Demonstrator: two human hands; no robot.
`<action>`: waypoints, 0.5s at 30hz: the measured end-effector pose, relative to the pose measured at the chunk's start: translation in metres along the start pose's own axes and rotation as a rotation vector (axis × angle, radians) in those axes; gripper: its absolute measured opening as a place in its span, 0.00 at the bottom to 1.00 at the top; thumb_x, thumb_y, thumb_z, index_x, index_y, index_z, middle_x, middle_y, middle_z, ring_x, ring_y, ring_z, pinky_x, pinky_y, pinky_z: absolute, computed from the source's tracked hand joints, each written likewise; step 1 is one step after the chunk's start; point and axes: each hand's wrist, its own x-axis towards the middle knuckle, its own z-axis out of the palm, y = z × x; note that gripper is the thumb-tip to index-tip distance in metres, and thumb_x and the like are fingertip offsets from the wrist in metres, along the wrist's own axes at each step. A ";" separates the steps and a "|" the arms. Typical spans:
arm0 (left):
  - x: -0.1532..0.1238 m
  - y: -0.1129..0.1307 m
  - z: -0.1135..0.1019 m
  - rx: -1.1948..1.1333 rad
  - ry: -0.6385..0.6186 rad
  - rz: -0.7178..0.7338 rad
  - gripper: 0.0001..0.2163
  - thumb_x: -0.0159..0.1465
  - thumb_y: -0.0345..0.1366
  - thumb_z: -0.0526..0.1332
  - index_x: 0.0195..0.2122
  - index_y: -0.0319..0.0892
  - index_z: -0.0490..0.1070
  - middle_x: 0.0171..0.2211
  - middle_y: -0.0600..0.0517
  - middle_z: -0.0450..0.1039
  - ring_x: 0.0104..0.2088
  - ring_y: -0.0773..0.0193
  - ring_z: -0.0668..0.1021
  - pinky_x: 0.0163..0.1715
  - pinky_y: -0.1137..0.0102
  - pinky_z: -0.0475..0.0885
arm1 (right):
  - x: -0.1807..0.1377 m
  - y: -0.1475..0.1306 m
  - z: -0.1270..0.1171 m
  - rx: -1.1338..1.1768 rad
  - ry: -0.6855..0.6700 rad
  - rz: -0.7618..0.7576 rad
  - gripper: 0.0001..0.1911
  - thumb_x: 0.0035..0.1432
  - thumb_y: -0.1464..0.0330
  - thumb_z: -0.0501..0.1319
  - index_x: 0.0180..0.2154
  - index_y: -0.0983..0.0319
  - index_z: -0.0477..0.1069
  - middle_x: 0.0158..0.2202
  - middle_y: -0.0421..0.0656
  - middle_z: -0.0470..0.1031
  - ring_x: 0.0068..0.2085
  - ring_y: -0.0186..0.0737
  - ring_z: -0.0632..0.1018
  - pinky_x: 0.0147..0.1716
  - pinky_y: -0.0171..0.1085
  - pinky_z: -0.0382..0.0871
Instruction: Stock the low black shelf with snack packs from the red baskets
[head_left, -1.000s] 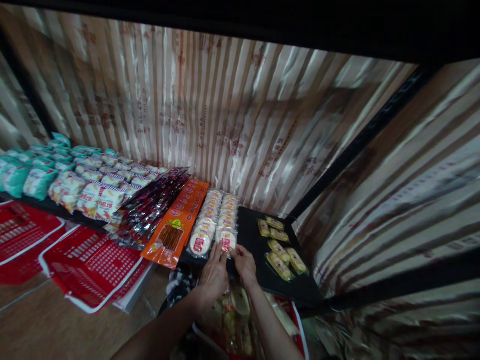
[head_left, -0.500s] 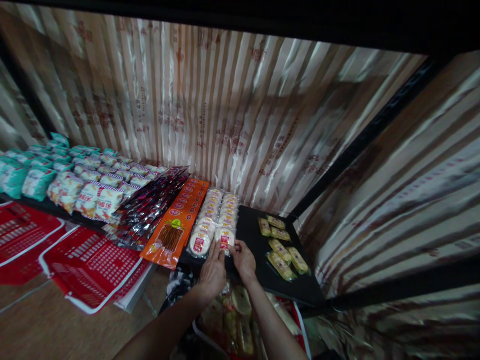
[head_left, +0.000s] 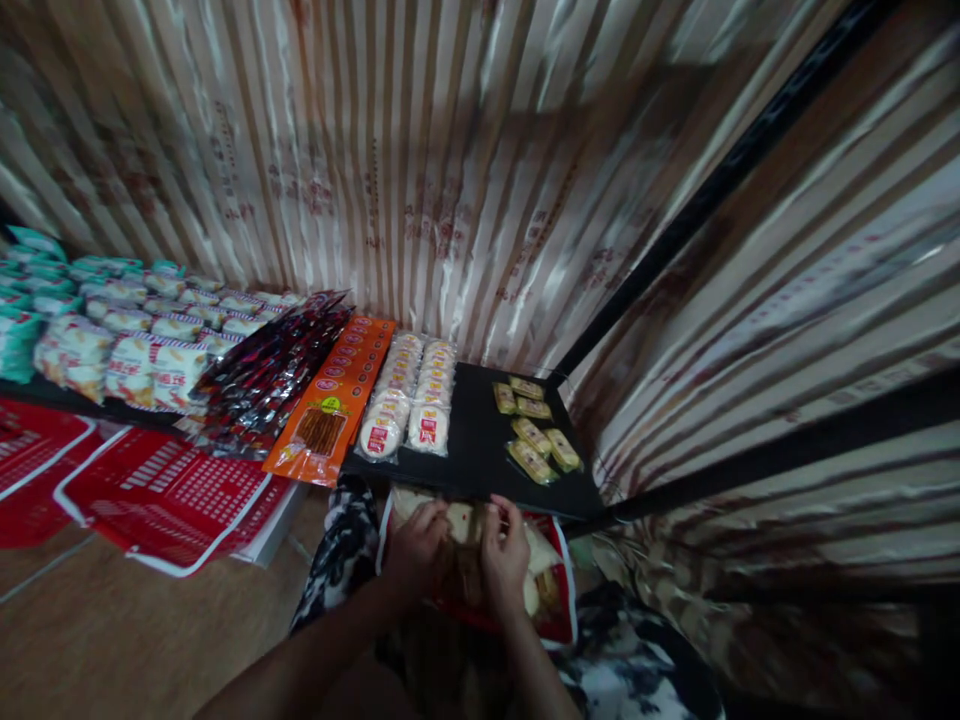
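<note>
Both my hands reach down into a red basket [head_left: 559, 620] full of snack packets that rests on my lap below the black shelf [head_left: 472, 450]. My left hand [head_left: 412, 550] curls its fingers round packets at the basket's left side. My right hand [head_left: 504, 555] is closed on packets in the middle. The frame is blurred, so I cannot name which packet each hand grips. Two rows of round white rice cracker packets [head_left: 409, 395] lie on the shelf just beyond the hands.
Yellow packets [head_left: 532, 435] lie at the shelf's right end. Orange packets [head_left: 334, 410], dark red packets [head_left: 262, 375] and white-and-green bags [head_left: 112, 340] fill the shelf leftward. Red baskets [head_left: 165, 500] lie on the floor. Striped curtain [head_left: 420, 180] hangs behind and to the right.
Both hands have left the front rice cracker packet on the shelf and dropped back into the basket on my lap. The view has tilted down and shifted.
</note>
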 end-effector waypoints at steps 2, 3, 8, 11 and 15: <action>-0.014 0.006 0.017 -0.084 -0.095 -0.059 0.13 0.61 0.28 0.47 0.39 0.42 0.70 0.46 0.47 0.70 0.47 0.62 0.72 0.49 0.66 0.68 | -0.013 0.029 -0.019 -0.159 0.023 0.111 0.20 0.55 0.58 0.48 0.42 0.64 0.67 0.41 0.51 0.73 0.43 0.47 0.73 0.45 0.42 0.64; -0.018 0.009 0.025 -0.109 -0.152 -0.104 0.14 0.60 0.27 0.47 0.40 0.42 0.70 0.45 0.47 0.70 0.47 0.63 0.72 0.49 0.67 0.67 | -0.017 0.042 -0.028 -0.254 0.008 0.136 0.20 0.55 0.60 0.48 0.43 0.65 0.66 0.42 0.53 0.72 0.45 0.49 0.73 0.47 0.42 0.64; -0.024 0.026 0.061 -0.105 -0.430 -0.273 0.14 0.60 0.31 0.48 0.43 0.39 0.69 0.44 0.45 0.72 0.46 0.59 0.73 0.49 0.65 0.66 | -0.021 0.069 -0.055 -0.583 -0.180 0.298 0.22 0.53 0.64 0.50 0.47 0.68 0.65 0.45 0.56 0.70 0.49 0.53 0.71 0.49 0.43 0.62; -0.024 0.033 0.074 -0.106 -0.470 -0.282 0.14 0.61 0.33 0.47 0.42 0.39 0.70 0.43 0.45 0.73 0.43 0.59 0.74 0.46 0.66 0.67 | -0.024 0.069 -0.060 -0.643 -0.241 0.367 0.23 0.53 0.64 0.51 0.50 0.67 0.62 0.48 0.57 0.68 0.46 0.51 0.74 0.44 0.42 0.65; -0.026 0.040 0.081 -0.100 -0.500 -0.313 0.14 0.60 0.30 0.47 0.41 0.40 0.69 0.42 0.46 0.74 0.41 0.61 0.74 0.44 0.67 0.68 | -0.029 0.075 -0.060 -0.620 -0.232 0.366 0.24 0.51 0.66 0.53 0.51 0.66 0.62 0.49 0.57 0.67 0.44 0.50 0.75 0.41 0.42 0.66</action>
